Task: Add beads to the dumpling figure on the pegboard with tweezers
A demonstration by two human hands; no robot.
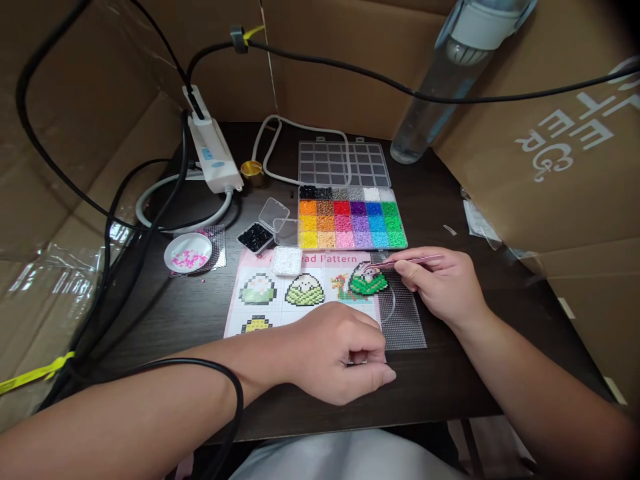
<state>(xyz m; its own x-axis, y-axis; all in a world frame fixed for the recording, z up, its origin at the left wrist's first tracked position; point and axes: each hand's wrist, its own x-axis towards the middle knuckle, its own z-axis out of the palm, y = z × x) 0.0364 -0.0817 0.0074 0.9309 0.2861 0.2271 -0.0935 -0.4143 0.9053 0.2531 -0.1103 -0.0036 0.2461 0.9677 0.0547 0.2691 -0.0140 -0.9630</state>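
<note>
My right hand (440, 283) pinches pink tweezers (405, 261), their tip at a green and white bead design (369, 280) lying on a clear pegboard (403, 320). My left hand (337, 353) rests curled on the pink bead pattern sheet (300, 287), its fingers folded under, next to the pegboard's near left corner. Behind them sits an open bead box (351, 217) with many colours in compartments. A small box of black beads (256, 237) and a small box of white beads (287, 260) stand at the sheet's top edge.
A white dish with pink beads (188, 253) sits at the left on another pegboard. A power strip (213, 150), cables, a gold cap (251, 172) and a clear water bottle (440, 87) stand behind. Cardboard walls surround the dark table (450, 380).
</note>
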